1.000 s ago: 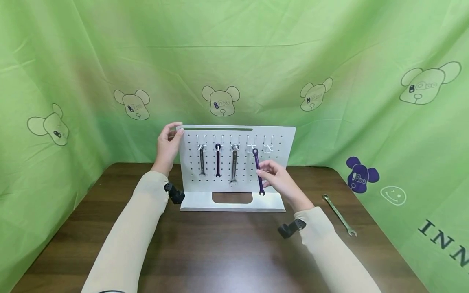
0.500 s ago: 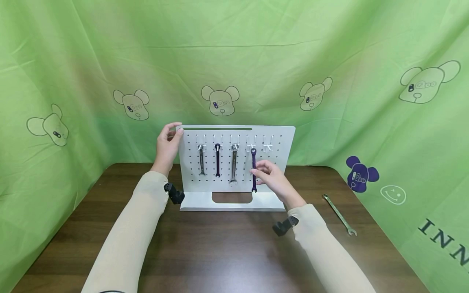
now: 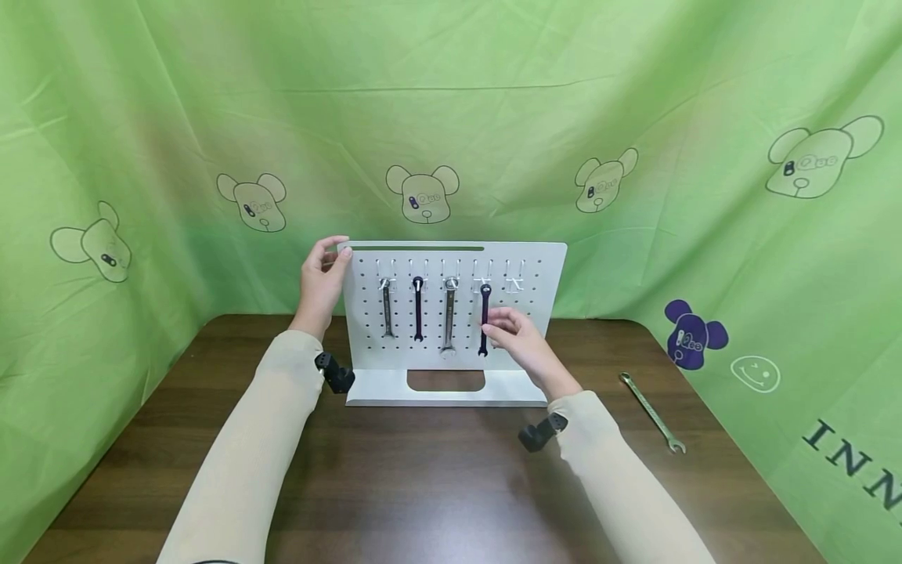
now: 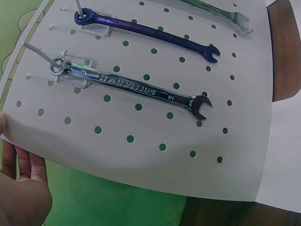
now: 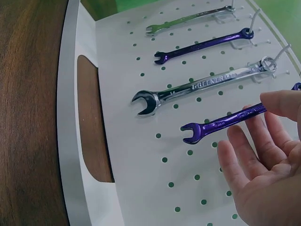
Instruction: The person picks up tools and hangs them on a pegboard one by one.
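My left hand [image 3: 320, 286] pinches the upper left corner of a white pegboard [image 3: 366, 356], thumb in front and fingers behind. In my right hand [image 3: 521, 341] a purple combination wrench [image 5: 225, 121] is pinched between thumb and fingers, upright, open end down. Its ring end is at the fourth hook [image 3: 482, 280] from the left; whether the ring is over the hook I cannot tell. Left of it hang a large silver wrench [image 3: 449, 317], another purple wrench [image 4: 155, 34] and a smaller silver wrench [image 4: 127, 84], rings on their hooks.
A silver wrench [image 3: 653, 413] lies on the brown wooden table [image 3: 423, 486], right of my right forearm. The far right hook [image 3: 515, 278] holds no wrench. The board's base [image 3: 380, 392] rests on the table, with a green curtain [image 3: 451, 117] behind.
My right hand has moved left and slightly up with the purple wrench, bringing its ring end to the fourth hook and standing it more upright. The left hand stays on the board's corner.
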The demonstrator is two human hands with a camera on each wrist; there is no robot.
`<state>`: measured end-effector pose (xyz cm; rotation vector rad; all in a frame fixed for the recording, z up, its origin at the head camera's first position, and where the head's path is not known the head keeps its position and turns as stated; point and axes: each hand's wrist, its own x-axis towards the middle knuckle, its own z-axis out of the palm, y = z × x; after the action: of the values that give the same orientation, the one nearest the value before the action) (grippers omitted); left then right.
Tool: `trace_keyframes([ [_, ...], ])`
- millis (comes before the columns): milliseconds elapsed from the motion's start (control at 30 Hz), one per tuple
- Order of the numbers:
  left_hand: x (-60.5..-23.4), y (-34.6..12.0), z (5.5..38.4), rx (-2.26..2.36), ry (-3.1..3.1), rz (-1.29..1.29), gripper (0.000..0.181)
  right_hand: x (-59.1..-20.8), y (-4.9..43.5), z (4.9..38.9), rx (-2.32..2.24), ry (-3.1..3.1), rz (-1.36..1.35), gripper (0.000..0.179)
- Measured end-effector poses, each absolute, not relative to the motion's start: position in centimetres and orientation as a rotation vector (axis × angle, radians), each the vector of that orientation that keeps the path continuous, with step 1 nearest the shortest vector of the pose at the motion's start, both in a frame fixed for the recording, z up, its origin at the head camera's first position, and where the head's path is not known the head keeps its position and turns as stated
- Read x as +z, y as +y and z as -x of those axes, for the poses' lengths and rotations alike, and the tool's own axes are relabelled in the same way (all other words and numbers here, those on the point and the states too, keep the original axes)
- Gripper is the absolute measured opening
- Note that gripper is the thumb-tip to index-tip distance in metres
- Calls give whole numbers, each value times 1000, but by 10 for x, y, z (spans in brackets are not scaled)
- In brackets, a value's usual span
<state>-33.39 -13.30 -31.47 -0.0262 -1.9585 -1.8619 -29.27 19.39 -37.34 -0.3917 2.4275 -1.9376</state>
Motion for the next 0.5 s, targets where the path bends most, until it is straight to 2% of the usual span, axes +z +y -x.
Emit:
trace_keyframes([
  [500,-315,-133,334,-1857,-1961,44,30,-379,206,292,-1929,2405,415,43],
])
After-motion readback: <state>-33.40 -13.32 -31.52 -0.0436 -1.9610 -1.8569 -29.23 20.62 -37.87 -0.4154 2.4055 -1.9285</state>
